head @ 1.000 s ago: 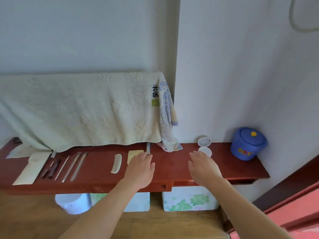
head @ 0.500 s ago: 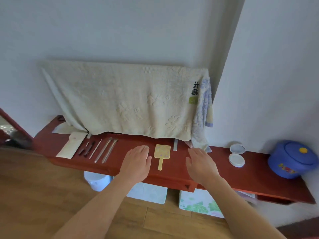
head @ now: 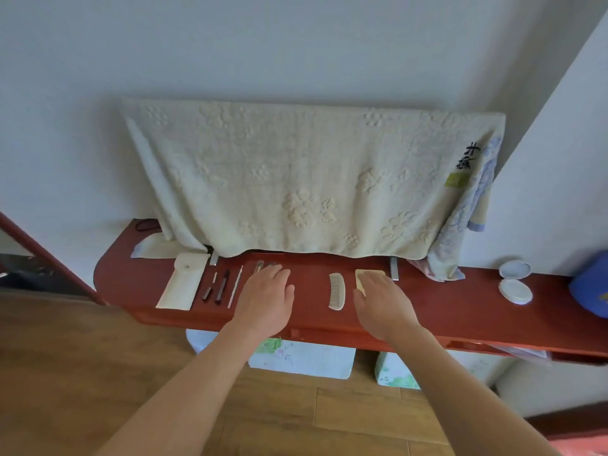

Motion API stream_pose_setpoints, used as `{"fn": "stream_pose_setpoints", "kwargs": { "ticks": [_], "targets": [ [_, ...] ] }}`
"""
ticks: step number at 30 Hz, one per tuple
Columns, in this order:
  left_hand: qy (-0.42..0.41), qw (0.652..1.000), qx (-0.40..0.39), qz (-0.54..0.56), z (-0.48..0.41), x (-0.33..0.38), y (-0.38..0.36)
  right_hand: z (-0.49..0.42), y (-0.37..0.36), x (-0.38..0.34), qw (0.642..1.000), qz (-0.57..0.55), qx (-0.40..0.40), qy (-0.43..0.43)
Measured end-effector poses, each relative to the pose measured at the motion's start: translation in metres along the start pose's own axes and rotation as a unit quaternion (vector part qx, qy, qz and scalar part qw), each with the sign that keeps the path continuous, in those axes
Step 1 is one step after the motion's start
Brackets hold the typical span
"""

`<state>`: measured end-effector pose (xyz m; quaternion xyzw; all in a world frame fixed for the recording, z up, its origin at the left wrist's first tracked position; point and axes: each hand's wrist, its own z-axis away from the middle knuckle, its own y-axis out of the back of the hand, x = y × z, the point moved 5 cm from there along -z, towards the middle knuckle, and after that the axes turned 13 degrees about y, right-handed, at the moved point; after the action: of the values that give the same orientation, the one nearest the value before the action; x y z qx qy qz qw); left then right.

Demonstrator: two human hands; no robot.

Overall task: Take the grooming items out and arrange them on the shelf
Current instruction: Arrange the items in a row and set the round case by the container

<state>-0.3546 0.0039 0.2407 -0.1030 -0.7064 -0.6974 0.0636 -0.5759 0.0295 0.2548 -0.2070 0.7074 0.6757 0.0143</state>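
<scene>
Red wooden shelf (head: 460,311) is running along a pale wall under a hanging towel (head: 296,179). Both hands are lying flat and empty, grip wide. The left hand (head: 266,297) is now covering the two metal tools (head: 263,265) it was clear of a moment ago; the right hand (head: 383,302) is resting over the small yellow mirror (head: 365,274). Between them, at 12 o'clock, the comb (head: 337,291) is lying. At 9 o'clock the thin sticks (head: 223,286) and the empty pouch (head: 182,283) are sitting in a row. The arranging looks nearly finished.
</scene>
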Motion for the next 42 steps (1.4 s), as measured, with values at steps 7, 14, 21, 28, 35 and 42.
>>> {"fn": "stream_pose_setpoints", "kwargs": {
  "ticks": [7, 14, 21, 28, 35, 42],
  "targets": [
    [-0.023, 1.0, -0.01, 0.007, -0.02, -0.04, 0.006, -0.026, -0.02, -0.041, 1.0, 0.005, -0.018, -0.006],
    [-0.005, 1.0, 0.002, 0.013, -0.039, -0.079, 0.02, -0.076, -0.037, -0.07, 0.999, 0.006, -0.048, 0.022],
    [-0.016, 0.999, -0.016, 0.023, -0.072, -0.141, 0.02, -0.123, -0.07, -0.109, 0.997, 0.027, -0.07, 0.003],
    [-0.067, 0.995, -0.067, 0.023, -0.099, -0.192, 0.001, -0.149, -0.112, -0.144, 0.993, 0.007, -0.091, -0.073],
    [-0.066, 0.991, -0.117, 0.022, -0.12, -0.196, -0.032, -0.168, -0.152, -0.149, 0.991, -0.027, -0.097, -0.089],
    [-0.052, 0.987, -0.144, 0.045, -0.134, -0.171, -0.079, -0.186, -0.2, -0.128, 0.987, -0.052, -0.129, -0.078]
  ]
}}
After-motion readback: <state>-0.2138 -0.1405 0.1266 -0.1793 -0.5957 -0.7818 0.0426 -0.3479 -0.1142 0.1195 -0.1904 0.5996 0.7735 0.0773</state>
